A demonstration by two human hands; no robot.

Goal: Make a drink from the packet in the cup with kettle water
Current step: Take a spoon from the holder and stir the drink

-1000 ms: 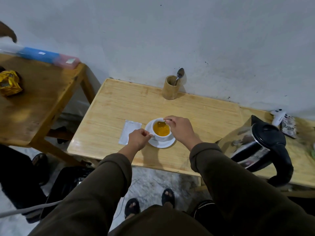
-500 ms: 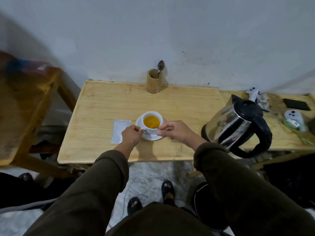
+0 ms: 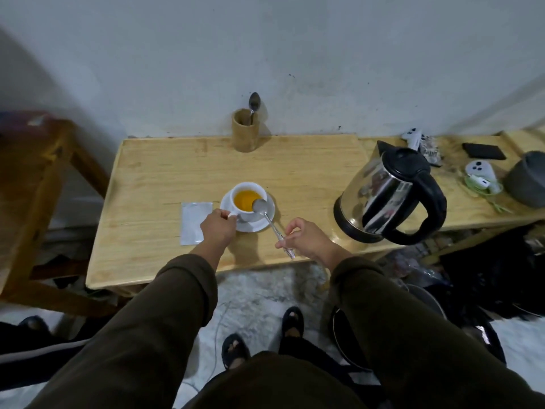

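**While the drink stands mixed: stirring step, spoon at the rim**

With orange liquid already in the cup [image 3: 248,197], the step in hand appears to be the stirring, or its close. Left hand [image 3: 218,227] is closed on the cup's handle at the near left side, steadying it on the saucer [image 3: 267,221]. Right hand [image 3: 306,237] pinches the handle end of a spoon [image 3: 269,219] between thumb and fingertips; the bowl of the spoon lies at the cup's near right rim, whether touching the liquid I cannot tell. Next move, as I judge it: either dip and stir again, or set the spoon down, perhaps on the saucer, without dripping on the table [image 3: 153,178].

Count:
- Cup, white: one, at the table's middle.
- Saucer: one, under the cup.
- Packet [image 3: 193,219], silver, flat: one, just left of the saucer.
- Kettle [image 3: 389,193], steel and black: one, to the right, well apart from the cup.
- Spoons: two; one held, a second spoon [image 3: 253,103] upright in the wooden holder [image 3: 244,131] by the wall.
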